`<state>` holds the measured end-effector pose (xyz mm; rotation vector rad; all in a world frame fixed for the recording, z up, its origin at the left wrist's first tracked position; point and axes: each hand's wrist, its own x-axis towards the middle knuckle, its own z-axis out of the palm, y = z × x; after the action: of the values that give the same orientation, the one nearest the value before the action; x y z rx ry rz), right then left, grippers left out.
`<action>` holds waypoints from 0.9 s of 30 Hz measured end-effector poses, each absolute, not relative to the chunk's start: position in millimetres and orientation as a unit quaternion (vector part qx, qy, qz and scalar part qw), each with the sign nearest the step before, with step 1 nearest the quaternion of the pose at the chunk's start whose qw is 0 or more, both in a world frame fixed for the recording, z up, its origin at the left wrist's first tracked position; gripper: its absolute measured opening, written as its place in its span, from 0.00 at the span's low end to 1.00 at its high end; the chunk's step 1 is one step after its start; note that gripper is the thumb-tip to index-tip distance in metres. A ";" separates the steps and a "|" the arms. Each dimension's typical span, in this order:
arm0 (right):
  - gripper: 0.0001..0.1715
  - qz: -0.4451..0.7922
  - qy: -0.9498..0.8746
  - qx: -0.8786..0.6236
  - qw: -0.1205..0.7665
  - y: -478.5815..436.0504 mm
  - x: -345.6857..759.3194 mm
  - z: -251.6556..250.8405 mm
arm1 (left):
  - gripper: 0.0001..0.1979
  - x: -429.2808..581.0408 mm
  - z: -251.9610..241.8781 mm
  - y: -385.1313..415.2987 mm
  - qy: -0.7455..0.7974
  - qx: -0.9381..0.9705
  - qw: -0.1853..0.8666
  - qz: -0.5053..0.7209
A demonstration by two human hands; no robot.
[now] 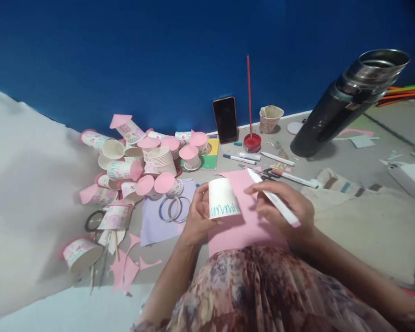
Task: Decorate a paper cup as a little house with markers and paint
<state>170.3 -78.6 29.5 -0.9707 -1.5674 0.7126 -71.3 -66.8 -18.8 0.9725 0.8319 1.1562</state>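
Note:
A white paper cup (pixel 222 193) is held upside down in my left hand (pixel 198 214), its fingers wrapped around the left side. Green zigzag strokes run along the cup's lower edge, near its rim. My right hand (pixel 288 205) grips a white marker pen (pixel 275 200) with a pink end; the pen's other end points up and left, apart from the cup. Beneath both hands lies a sheet of pink paper (pixel 256 233). Black-handled scissors (pixel 272 174) rest just beyond the right hand.
Several decorated cups with pink paper tops (pixel 152 166) crowd the left. Two bracelets (pixel 174 210) lie on lilac paper (pixel 152 228). A phone (pixel 225 120) leans on the blue wall. A tall dark flask (pixel 342 106) stands at right, above a cloth (pixel 366 221).

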 end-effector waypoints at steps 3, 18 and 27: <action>0.42 0.309 -0.711 -0.419 0.472 -71.4 171.3 29.2 | 0.53 -66.2 -18.1 -73.2 0.365 0.412 0.673 0.493; 0.49 0.225 -0.826 -0.378 0.353 -57.2 171.6 17.6 | 0.45 -92.3 7.9 -67.2 0.416 0.691 0.480 0.346; 0.12 0.297 -0.724 -0.281 0.556 -70.8 179.4 27.1 | 0.39 -89.6 13.8 -69.0 0.441 0.690 0.418 0.393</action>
<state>179.4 -70.8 27.1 -0.6625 -1.7095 0.7008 -89.6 -69.0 13.8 1.7321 1.1055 0.9857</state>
